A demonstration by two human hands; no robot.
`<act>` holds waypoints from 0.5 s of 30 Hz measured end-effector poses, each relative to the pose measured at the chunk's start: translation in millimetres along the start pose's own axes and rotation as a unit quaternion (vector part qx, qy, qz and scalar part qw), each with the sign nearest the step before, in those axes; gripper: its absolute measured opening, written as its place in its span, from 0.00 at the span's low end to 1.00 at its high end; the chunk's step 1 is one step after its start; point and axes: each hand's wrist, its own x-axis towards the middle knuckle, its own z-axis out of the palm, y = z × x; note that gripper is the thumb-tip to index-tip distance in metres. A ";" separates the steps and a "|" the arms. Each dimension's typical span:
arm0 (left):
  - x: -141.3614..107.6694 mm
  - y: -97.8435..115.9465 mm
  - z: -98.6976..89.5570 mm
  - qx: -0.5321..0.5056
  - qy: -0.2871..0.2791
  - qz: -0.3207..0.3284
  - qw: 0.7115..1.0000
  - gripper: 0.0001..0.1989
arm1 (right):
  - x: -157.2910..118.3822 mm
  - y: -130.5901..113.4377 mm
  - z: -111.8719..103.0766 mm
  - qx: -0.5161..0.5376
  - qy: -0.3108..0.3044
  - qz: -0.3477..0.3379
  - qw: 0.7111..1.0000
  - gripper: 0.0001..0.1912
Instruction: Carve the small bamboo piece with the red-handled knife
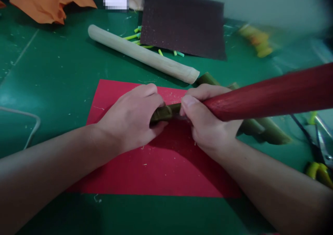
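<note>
A dark green bamboo piece (161, 115) lies in my left hand (130, 118), whose fingers are wrapped round it above a red sheet (161, 169). Close on the right, my right hand (205, 118) is closed round the near end of a thick red handle (270, 94), with the thumb against the bamboo's right end. The handle slants up to the right edge of the picture. What joins the handle and the bamboo is mostly hidden by my right fingers. Small pale shavings are scattered on the red sheet.
Beyond my hands, a pale peeled stick (143, 54) lies on the green table (57, 61) before a dark sheet (184, 23) over yellow-green sticks. Green bamboo pieces (273, 131) and yellow-handled scissors (319, 172) are at right. Crumpled orange paper (49, 2) is at upper left.
</note>
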 end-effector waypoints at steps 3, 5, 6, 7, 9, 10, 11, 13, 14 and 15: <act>0.3 0.3 0.0 0.000 0.001 0.004 1.000 0.06 | 0.3 -0.4 -1.8 -0.001 -0.016 -0.007 1.000 0.16; 0.4 0.6 0.0 0.005 -0.001 0.004 1.000 0.06 | -0.2 -0.2 -1.4 -0.005 -0.024 -0.010 1.000 0.16; 0.3 0.8 -0.1 0.007 -0.001 0.003 1.000 0.06 | -0.6 -0.2 -0.9 -0.008 -0.025 -0.010 1.000 0.15; 0.3 1.0 -0.2 0.008 -0.003 0.001 1.000 0.06 | -1.1 -0.1 -0.1 -0.009 -0.019 -0.010 1.000 0.15; 0.1 1.3 -0.4 0.007 -0.003 -0.003 1.000 0.06 | -1.8 -0.1 1.8 -0.002 0.003 -0.009 1.000 0.14; 0.1 1.4 -0.5 0.006 -0.004 -0.004 1.000 0.06 | -2.0 -0.1 2.6 0.005 0.022 -0.008 1.000 0.13; 0.1 1.5 -0.6 0.004 -0.004 -0.005 1.000 0.05 | -2.0 0.0 3.2 0.011 0.037 -0.004 0.999 0.13; 0.2 1.6 -0.7 0.002 -0.006 -0.006 1.000 0.05 | -1.7 0.0 3.1 0.013 0.048 0.000 0.999 0.13; 0.3 1.5 -0.6 0.002 -0.007 -0.005 1.000 0.05 | -1.5 0.0 2.5 0.007 0.031 0.013 0.999 0.14; 0.4 1.5 -0.6 0.001 -0.008 -0.005 1.000 0.05 | -1.2 -0.1 1.6 0.003 0.013 0.012 1.000 0.14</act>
